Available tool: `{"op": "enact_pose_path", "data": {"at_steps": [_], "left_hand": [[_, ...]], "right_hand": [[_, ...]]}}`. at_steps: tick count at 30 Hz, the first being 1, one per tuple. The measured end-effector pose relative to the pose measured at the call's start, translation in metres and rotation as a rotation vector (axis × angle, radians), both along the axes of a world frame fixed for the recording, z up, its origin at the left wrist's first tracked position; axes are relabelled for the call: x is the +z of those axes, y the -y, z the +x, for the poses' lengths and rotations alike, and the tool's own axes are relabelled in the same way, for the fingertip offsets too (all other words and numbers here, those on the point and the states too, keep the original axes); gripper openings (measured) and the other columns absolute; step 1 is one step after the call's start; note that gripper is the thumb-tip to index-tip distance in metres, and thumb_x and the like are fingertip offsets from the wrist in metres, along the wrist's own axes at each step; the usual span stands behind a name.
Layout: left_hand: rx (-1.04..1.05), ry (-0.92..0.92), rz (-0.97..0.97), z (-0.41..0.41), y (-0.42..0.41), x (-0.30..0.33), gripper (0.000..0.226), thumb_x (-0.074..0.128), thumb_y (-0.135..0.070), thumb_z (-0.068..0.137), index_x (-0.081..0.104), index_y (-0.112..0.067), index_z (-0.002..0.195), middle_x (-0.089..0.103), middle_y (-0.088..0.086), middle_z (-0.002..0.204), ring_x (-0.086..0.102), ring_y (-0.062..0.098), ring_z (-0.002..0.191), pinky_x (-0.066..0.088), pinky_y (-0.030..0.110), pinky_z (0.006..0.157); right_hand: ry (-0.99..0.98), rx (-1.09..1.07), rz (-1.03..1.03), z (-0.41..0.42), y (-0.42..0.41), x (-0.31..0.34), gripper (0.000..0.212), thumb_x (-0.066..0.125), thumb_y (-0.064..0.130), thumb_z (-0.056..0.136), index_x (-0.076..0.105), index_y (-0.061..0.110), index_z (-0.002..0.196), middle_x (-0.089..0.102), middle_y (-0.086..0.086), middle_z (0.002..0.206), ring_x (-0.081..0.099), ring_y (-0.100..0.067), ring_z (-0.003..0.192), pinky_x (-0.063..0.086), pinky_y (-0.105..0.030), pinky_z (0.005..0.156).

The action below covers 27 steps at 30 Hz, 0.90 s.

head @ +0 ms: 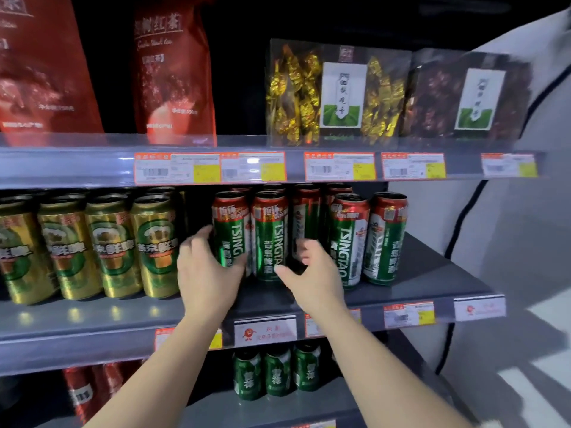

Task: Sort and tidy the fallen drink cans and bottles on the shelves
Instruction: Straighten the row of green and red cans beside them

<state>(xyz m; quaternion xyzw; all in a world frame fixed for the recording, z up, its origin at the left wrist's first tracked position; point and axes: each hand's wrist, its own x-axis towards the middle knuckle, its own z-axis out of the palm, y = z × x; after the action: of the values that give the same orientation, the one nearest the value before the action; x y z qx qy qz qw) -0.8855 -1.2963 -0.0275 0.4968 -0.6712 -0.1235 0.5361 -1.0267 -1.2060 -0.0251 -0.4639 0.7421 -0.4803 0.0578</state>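
Note:
Several green Tsingtao cans with red tops stand upright on the middle shelf (432,273). My left hand (205,273) wraps around the leftmost green can (230,225), fingers behind it and thumb across its front. My right hand (315,273) hovers with spread fingers just right of the second green can (270,236), thumb near its base; it holds nothing that I can see. Two more green cans (350,239) (386,239) stand to the right, one turned sideways. A row of gold cans (154,245) stands upright at the left.
Red tea bags (173,66) and clear tea packs (340,94) fill the top shelf. Small green cans (278,373) and red cans (83,393) stand on the lower shelf. A white wall panel (525,242) bounds the shelf's right end. Price tags line the shelf edges.

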Motion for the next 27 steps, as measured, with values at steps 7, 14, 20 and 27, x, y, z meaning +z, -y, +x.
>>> {"op": "enact_pose_path", "data": {"at_steps": [7,14,20,27], "left_hand": [[-0.517,0.171,0.145,-0.064,-0.049,-0.001,0.057,0.075,-0.035,0.081,0.053,-0.017,0.13,0.062,-0.003,0.118,0.061,0.013,0.103,0.049,0.029,0.088],[-0.575,0.459,0.326,-0.1,-0.046,0.002,0.072,0.07,-0.036,0.084,0.038,-0.014,0.144,0.058,0.003,0.133,0.056,0.022,0.119,0.047,0.032,0.096],[-0.48,0.452,0.251,-0.097,-0.045,-0.005,0.044,0.067,-0.03,0.085,0.055,-0.016,0.126,0.066,0.002,0.117,0.062,0.023,0.106,0.051,0.033,0.087],[-0.357,0.551,0.202,-0.089,-0.041,-0.01,0.013,0.054,-0.024,0.092,0.06,-0.014,0.098,0.066,0.005,0.096,0.055,0.024,0.08,0.049,0.033,0.07]], "right_hand": [[-0.103,-0.394,-0.06,-0.051,-0.054,-0.014,0.047,0.067,0.029,0.087,0.048,0.023,0.129,0.061,0.004,0.118,0.06,-0.018,0.104,0.05,-0.03,0.077],[-0.117,-0.199,0.189,-0.072,-0.041,-0.014,0.063,0.06,0.023,0.092,0.031,0.018,0.148,0.057,-0.004,0.13,0.06,-0.024,0.109,0.052,-0.042,0.089],[-0.115,-0.08,0.219,-0.076,-0.027,-0.002,0.028,0.066,0.036,0.087,0.062,0.015,0.105,0.065,0.001,0.095,0.06,-0.018,0.079,0.052,-0.032,0.068],[-0.042,0.033,0.227,-0.069,-0.001,0.005,0.048,0.076,0.042,0.079,0.058,0.017,0.116,0.065,0.0,0.107,0.056,-0.017,0.089,0.043,-0.026,0.074]]}}
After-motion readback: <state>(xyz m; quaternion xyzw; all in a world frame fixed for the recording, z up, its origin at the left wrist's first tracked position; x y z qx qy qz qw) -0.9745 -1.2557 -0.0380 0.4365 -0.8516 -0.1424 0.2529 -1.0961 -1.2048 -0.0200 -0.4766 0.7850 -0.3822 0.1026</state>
